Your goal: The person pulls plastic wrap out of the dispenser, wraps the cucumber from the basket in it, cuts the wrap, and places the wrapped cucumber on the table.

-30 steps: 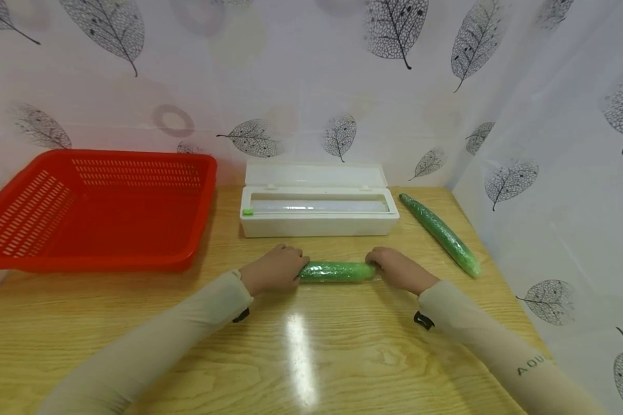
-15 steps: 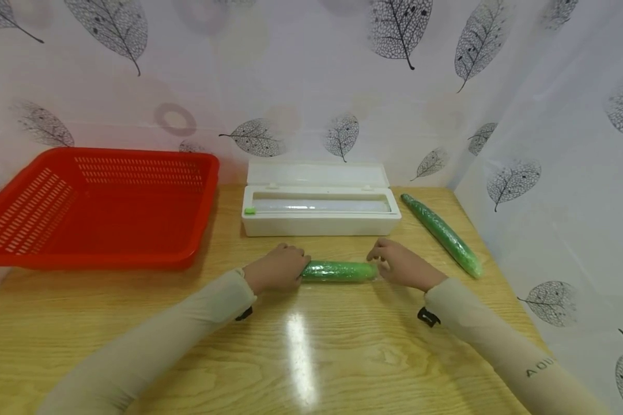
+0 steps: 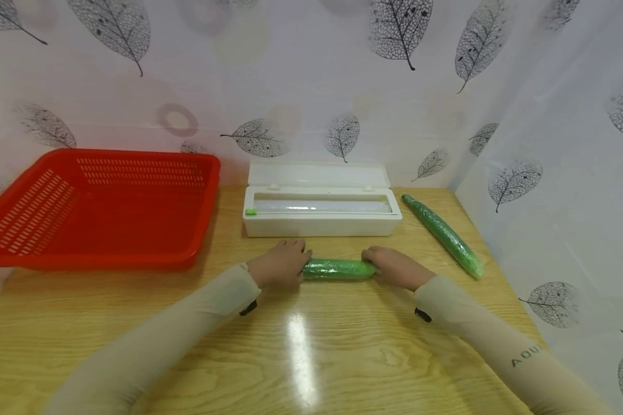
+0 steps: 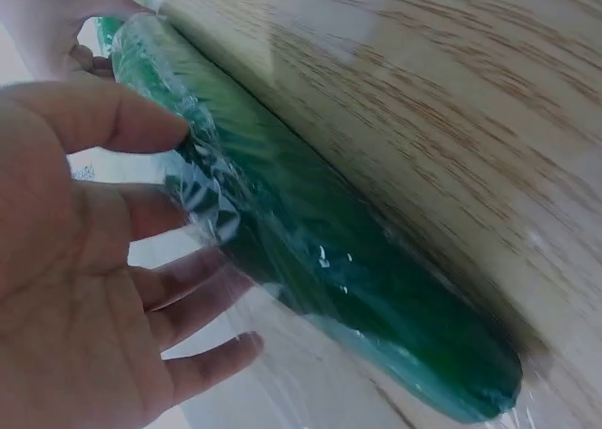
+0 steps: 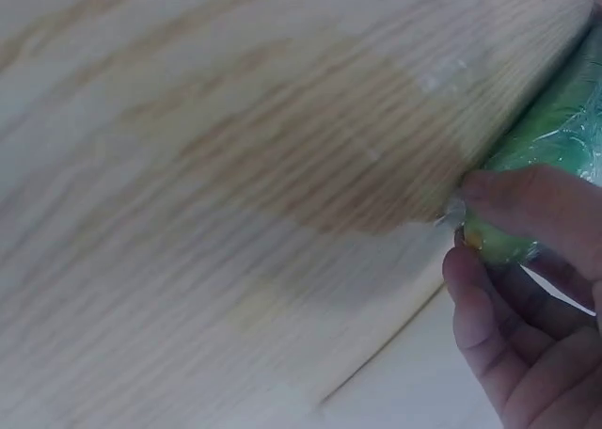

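A cucumber wrapped in clear cling film lies crosswise on the table between the hands. My left hand holds its darker left part. The left wrist view shows the thumb against the film and the fingers reaching to the far side of the cucumber, whose dark tip sticks out past them. At the paler end, my right hand pinches the wrapped tip. In the right wrist view its thumb lies on the film over the pale end, and the other fingers curl beneath.
A white cling film box with its lid raised stands just behind the cucumber, film roll inside. Another wrapped cucumber lies slanted at right. A red plastic basket stands at left. Leaf-patterned curtain hangs behind.
Half a second ago my right hand was lifted off the tip with fingers parted; now it is back on it. The cucumber and left hand have shifted very slightly away from me.
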The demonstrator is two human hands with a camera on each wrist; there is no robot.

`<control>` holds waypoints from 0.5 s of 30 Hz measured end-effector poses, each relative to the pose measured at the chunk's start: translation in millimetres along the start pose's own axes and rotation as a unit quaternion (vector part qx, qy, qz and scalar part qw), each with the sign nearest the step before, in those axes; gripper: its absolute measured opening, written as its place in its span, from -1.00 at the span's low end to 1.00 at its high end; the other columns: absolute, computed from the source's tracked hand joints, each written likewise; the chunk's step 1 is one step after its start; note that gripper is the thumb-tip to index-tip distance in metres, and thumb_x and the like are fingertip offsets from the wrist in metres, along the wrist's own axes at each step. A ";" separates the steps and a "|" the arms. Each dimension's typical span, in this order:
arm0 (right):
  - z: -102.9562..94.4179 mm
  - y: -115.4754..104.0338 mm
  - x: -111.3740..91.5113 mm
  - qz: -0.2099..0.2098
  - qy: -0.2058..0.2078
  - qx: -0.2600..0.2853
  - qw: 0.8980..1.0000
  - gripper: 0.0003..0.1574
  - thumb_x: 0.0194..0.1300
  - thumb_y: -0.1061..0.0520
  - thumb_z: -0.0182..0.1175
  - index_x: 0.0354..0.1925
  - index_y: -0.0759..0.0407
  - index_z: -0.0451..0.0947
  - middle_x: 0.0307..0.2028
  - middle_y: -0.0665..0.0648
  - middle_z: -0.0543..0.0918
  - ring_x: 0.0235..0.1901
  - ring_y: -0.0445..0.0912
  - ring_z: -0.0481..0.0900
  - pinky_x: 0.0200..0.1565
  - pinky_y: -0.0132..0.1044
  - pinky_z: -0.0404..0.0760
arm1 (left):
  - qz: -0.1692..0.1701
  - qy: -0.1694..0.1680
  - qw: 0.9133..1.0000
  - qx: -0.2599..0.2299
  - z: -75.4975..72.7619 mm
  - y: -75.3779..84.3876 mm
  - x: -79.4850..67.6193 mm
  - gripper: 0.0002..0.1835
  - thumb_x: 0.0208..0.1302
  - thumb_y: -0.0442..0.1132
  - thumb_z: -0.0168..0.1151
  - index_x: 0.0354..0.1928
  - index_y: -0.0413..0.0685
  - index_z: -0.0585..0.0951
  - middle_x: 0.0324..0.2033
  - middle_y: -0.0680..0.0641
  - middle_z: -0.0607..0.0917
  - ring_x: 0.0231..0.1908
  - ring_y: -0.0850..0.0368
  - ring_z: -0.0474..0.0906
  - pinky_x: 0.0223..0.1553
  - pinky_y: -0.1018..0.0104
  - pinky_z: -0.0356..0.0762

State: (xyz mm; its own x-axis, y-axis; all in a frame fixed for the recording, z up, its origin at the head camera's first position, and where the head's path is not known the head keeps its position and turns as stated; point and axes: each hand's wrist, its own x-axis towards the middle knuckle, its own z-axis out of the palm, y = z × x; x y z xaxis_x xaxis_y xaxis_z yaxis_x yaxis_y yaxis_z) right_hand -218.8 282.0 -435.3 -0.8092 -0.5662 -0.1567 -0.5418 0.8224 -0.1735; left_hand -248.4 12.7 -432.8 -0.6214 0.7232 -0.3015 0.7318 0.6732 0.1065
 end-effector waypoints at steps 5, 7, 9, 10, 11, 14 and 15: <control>-2.2 3.0 0.3 0.002 -0.012 0.010 1.000 -0.62 0.01 0.34 0.35 -0.14 0.26 0.53 -0.24 0.11 0.64 -0.25 -0.12 0.58 -0.18 -0.24 0.60 | 0.033 0.054 0.998 -0.002 1.8 5.6 4.0 -0.18 0.13 -0.09 0.33 0.37 -0.18 0.18 0.18 -0.18 0.44 0.18 -0.05 0.39 0.23 0.11 0.38; -2.7 5.2 -0.2 0.005 -0.015 0.024 1.000 -0.64 0.03 0.31 0.35 -0.14 0.25 0.54 -0.25 0.10 0.66 -0.27 -0.14 0.58 -0.18 -0.24 0.60 | 0.044 0.072 0.996 -0.027 0.9 7.0 4.7 -0.24 0.10 -0.22 0.35 0.32 -0.18 0.23 0.09 -0.16 0.53 0.08 -0.01 0.49 0.15 0.16 0.46; -3.5 6.5 -1.6 0.011 -0.017 0.035 0.999 -0.65 0.06 0.29 0.34 -0.12 0.26 0.55 -0.25 0.10 0.67 -0.27 -0.15 0.58 -0.18 -0.24 0.60 | 0.045 0.072 0.995 -0.060 -0.8 7.6 5.2 -0.31 0.10 -0.28 0.34 0.26 -0.17 0.26 0.00 -0.14 0.61 -0.04 0.03 0.56 0.04 0.22 0.53; -4.0 6.7 -2.5 0.013 -0.016 0.041 0.999 -0.65 0.06 0.29 0.34 -0.12 0.27 0.56 -0.25 0.10 0.68 -0.27 -0.15 0.59 -0.19 -0.24 0.60 | 0.044 0.065 0.994 -0.075 -1.8 7.8 5.1 -0.32 0.10 -0.27 0.35 0.24 -0.16 0.28 -0.03 -0.14 0.62 -0.08 0.04 0.58 0.01 0.24 0.55; -4.7 6.4 -3.5 0.017 -0.015 0.046 0.999 -0.64 0.07 0.29 0.34 -0.11 0.28 0.56 -0.24 0.11 0.68 -0.27 -0.14 0.59 -0.19 -0.25 0.61 | 0.042 0.056 0.994 -0.089 -2.6 7.9 5.5 -0.36 0.11 -0.25 0.34 0.21 -0.15 0.29 -0.05 -0.13 0.64 -0.10 0.05 0.60 -0.02 0.25 0.57; -5.5 5.3 -6.6 0.017 -0.004 0.044 0.999 -0.63 0.07 0.29 0.34 -0.10 0.33 0.57 -0.23 0.16 0.66 -0.28 -0.11 0.60 -0.22 -0.28 0.62 | 0.034 0.026 0.993 -0.114 -4.6 8.4 6.7 -0.51 0.16 -0.19 0.30 0.10 -0.11 0.36 -0.14 -0.09 0.66 -0.18 0.08 0.61 -0.12 0.27 0.59; -5.5 5.0 -7.3 0.017 0.002 0.041 0.999 -0.63 0.06 0.30 0.34 -0.10 0.33 0.58 -0.24 0.17 0.65 -0.29 -0.10 0.61 -0.23 -0.29 0.62 | 0.030 0.020 0.993 -0.116 -5.2 8.8 7.2 -0.57 0.19 -0.19 0.27 0.06 -0.10 0.38 -0.16 -0.08 0.65 -0.19 0.09 0.60 -0.14 0.28 0.59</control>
State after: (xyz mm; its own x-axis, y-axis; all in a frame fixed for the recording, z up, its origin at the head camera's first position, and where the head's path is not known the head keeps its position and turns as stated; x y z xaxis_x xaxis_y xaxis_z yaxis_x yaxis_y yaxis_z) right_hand -216.8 290.5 -429.7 -0.8272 -0.5385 -0.1605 -0.4945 0.8333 -0.2470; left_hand -247.9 24.6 -429.1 -0.5918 0.7660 -0.2509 0.6871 0.6422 0.3399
